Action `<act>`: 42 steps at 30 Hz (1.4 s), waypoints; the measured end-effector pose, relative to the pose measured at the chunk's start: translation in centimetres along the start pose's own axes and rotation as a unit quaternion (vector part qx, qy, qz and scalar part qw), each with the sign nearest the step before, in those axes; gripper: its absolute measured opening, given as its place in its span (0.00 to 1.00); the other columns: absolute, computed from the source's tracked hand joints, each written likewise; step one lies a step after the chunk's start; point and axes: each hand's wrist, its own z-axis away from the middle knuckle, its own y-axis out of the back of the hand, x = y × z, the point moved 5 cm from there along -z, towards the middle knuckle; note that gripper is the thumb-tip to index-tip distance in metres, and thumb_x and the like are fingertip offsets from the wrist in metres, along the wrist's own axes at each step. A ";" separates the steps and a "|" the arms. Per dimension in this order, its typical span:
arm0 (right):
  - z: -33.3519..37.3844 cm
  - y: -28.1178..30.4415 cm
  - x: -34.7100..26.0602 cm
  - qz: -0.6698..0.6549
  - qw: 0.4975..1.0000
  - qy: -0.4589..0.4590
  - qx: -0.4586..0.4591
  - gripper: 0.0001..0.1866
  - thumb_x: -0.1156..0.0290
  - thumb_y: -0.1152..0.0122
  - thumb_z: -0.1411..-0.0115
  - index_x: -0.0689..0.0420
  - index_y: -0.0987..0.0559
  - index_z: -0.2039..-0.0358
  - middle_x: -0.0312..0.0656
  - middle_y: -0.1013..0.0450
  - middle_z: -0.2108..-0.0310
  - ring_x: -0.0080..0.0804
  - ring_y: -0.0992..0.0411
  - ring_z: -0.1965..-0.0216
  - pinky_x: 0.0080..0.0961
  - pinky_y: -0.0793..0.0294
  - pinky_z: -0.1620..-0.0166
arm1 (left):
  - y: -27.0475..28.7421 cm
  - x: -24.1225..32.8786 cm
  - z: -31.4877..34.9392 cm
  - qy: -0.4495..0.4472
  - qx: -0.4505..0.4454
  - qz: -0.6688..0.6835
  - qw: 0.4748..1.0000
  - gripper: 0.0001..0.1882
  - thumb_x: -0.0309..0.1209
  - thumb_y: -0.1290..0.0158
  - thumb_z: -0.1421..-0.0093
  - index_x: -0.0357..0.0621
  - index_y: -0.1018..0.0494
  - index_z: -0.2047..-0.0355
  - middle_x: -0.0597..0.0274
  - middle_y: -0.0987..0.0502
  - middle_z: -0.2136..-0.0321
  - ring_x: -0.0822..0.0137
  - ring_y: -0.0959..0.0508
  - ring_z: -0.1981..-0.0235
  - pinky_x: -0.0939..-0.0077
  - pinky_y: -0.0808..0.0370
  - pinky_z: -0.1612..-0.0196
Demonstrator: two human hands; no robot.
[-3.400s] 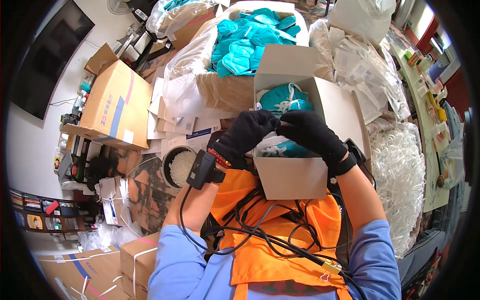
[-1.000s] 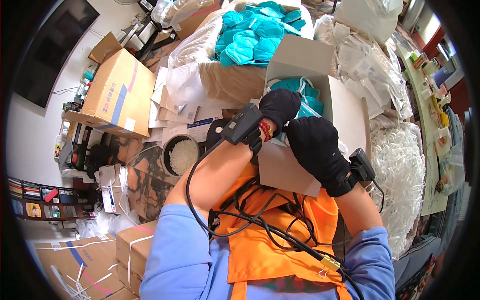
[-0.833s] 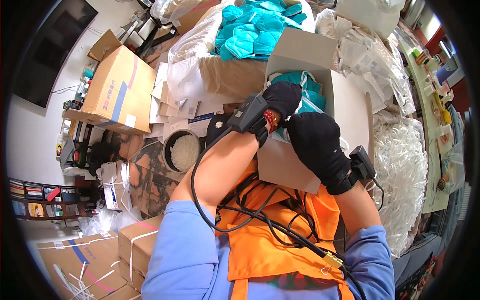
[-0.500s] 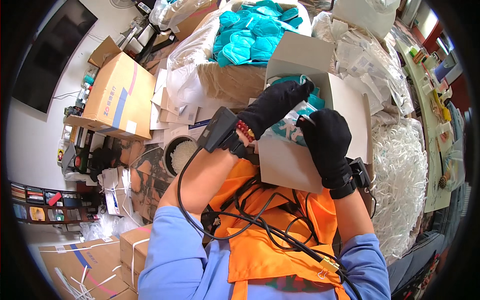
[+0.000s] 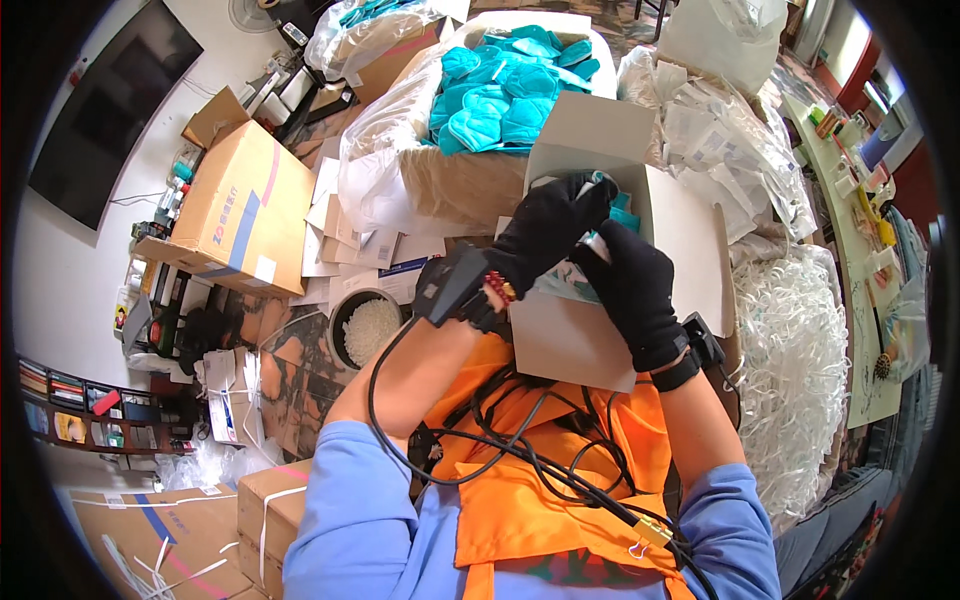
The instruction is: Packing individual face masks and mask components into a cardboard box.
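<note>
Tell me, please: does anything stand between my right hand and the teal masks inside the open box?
No flap does: those visible are open, and your right hand is over the box. Only your left hand, alongside, lies over part of the teal masks.

The black-gloved left hand (image 5: 549, 229) and right hand (image 5: 637, 290) are close together over an open box (image 5: 573, 345).

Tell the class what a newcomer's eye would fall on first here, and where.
Probably the bright turquoise masks first, heaped in a large plastic-lined box at top centre. Just below, the black-gloved left hand and right hand are close together over a smaller open box. An orange apron crossed by black cables stands out at bottom centre, and tangled white strips are piled at right.
</note>
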 end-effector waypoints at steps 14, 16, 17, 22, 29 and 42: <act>-1.5 1.3 1.8 -0.112 0.992 -0.048 -0.045 0.16 0.58 0.37 0.45 0.53 0.23 0.60 0.48 0.24 0.71 0.48 0.24 0.67 0.35 0.25 0.65 | 1.4 0.3 0.6 -0.097 -0.062 -0.034 0.993 0.17 0.38 0.44 0.39 0.39 0.25 0.55 0.64 0.21 0.64 0.77 0.25 0.63 0.77 0.28 0.56; -1.4 1.8 1.4 -0.064 0.995 -0.044 -0.065 0.16 0.58 0.36 0.45 0.52 0.23 0.60 0.47 0.24 0.71 0.47 0.24 0.68 0.34 0.25 0.66 | 1.2 0.9 0.6 -0.064 -0.060 0.005 0.996 0.17 0.39 0.45 0.38 0.39 0.25 0.55 0.64 0.21 0.64 0.77 0.25 0.63 0.77 0.28 0.57; -1.4 1.9 1.3 -0.040 0.996 -0.042 -0.075 0.16 0.58 0.36 0.45 0.52 0.22 0.60 0.47 0.23 0.71 0.47 0.24 0.68 0.34 0.25 0.66 | 1.0 0.8 0.5 -0.058 -0.062 0.022 0.996 0.17 0.39 0.46 0.38 0.39 0.25 0.55 0.64 0.21 0.64 0.77 0.25 0.63 0.77 0.29 0.57; -1.7 1.9 1.0 -0.058 0.995 -0.049 -0.069 0.14 0.57 0.36 0.45 0.51 0.20 0.63 0.46 0.23 0.72 0.45 0.24 0.69 0.33 0.25 0.67 | 0.7 0.6 0.3 -0.075 -0.036 0.087 0.993 0.16 0.39 0.47 0.37 0.38 0.26 0.57 0.66 0.23 0.67 0.77 0.27 0.65 0.77 0.29 0.58; -1.9 0.3 -0.5 0.057 0.994 0.024 -0.086 0.11 0.57 0.38 0.45 0.51 0.20 0.69 0.45 0.25 0.77 0.46 0.25 0.74 0.36 0.27 0.72 | 0.4 0.4 -2.2 -0.274 0.093 -0.363 0.886 0.07 0.24 0.49 0.44 0.41 0.28 0.64 0.46 0.25 0.72 0.49 0.24 0.69 0.61 0.28 0.65; 2.5 0.0 -3.5 0.039 0.993 0.088 -0.074 0.07 0.65 0.38 0.49 0.53 0.26 0.76 0.44 0.29 0.81 0.44 0.27 0.77 0.37 0.29 0.74 | 0.9 -10.4 -6.0 0.214 0.152 0.083 0.961 0.15 0.38 0.59 0.36 0.45 0.28 0.74 0.61 0.30 0.86 0.65 0.30 0.88 0.67 0.34 0.84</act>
